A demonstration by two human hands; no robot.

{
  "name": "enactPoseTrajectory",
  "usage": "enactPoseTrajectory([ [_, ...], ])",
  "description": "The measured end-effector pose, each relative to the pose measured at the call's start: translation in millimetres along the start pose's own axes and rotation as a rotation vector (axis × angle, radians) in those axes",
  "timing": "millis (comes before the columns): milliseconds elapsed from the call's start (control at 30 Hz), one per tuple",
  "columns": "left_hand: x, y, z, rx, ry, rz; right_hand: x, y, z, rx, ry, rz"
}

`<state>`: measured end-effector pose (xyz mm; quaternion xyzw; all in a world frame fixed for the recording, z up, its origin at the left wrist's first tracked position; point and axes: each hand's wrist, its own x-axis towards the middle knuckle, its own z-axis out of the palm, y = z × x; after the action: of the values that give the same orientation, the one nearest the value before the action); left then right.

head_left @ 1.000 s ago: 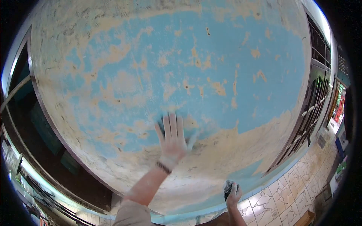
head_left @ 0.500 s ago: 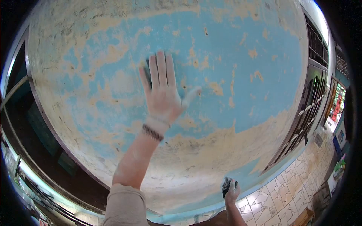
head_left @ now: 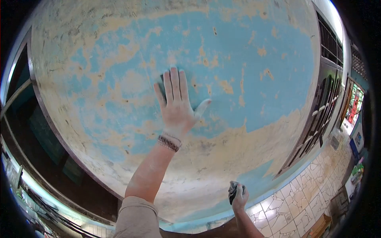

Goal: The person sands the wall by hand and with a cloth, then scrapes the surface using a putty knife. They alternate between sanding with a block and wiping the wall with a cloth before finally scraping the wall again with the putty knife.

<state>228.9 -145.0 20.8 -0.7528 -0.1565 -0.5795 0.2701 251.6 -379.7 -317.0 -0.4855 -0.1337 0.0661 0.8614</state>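
Flat against the patchy blue and cream wall (head_left: 278, 83) lies my left hand (head_left: 176, 105), its fingers stretched upward and the thumb spread to the right. Chalky dust covers it. The edge of a dark, thin piece (head_left: 162, 77) shows beside and between its fingers, pressed to the wall; the rest is hidden beneath the hand. Lower right, my right hand (head_left: 240, 198) is closed around a crumpled grey-black cloth-like bundle (head_left: 233, 191), held up in front of the wall's lower part.
A dark framed opening (head_left: 43, 135) borders the wall on the left. At right stands a window with a metal grille (head_left: 323, 107). Irregular pale tiles (head_left: 291, 202) cover the floor at lower right, with a wooden object (head_left: 320, 226) near the bottom edge.
My left hand has slid down and slightly right on the wall, staying flat. My right hand, with the dark bundle, has shifted a little left and up.
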Motion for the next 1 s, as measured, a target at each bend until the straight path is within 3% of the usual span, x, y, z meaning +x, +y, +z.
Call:
enactPoseTrajectory([
  [67, -13, -2, -2, 0.055, -0.028, 0.028, -12, -12, -1, 0.002, 0.015, 0.117],
  [133, 34, -21, -6, 0.098, 0.043, 0.084, -7, -15, -5, -0.064, -0.005, 0.093],
  [200, 87, -47, -7, 0.089, 0.225, 0.028, -5, -26, 3, -0.038, 0.013, 0.104],
  [300, 95, -31, -34, 0.163, 0.184, -0.067, 7, -29, -2, 0.019, 0.045, 0.048],
  [400, 11, -35, -2, 0.058, 0.143, 0.027, 9, -17, -4, 0.008, 0.072, 0.007],
  [433, -33, -24, 2, 0.058, 0.037, 0.001, 7, -14, -5, -0.004, 0.076, 0.008],
  [467, -79, -11, 4, 0.053, -0.072, -0.027, 2, -16, -1, 0.002, 0.073, 0.071],
  [533, -141, 0, 8, -0.066, -0.100, -0.039, -9, -27, 8, -0.003, 0.064, 0.189],
  [667, -152, -7, -13, -0.168, -0.272, -0.040, -2, -31, 16, 0.292, -0.148, 0.489],
  [767, -147, -23, -25, -0.331, -0.324, 0.003, 7, -73, 67, 0.416, -0.245, 0.502],
  [933, -147, -44, -27, -0.538, -0.236, 0.049, 19, -103, 144, 0.347, -0.255, 0.274],
  [1000, -145, -47, -27, -0.407, -0.082, 0.090, 25, -98, 164, 0.338, -0.318, 0.100],
])
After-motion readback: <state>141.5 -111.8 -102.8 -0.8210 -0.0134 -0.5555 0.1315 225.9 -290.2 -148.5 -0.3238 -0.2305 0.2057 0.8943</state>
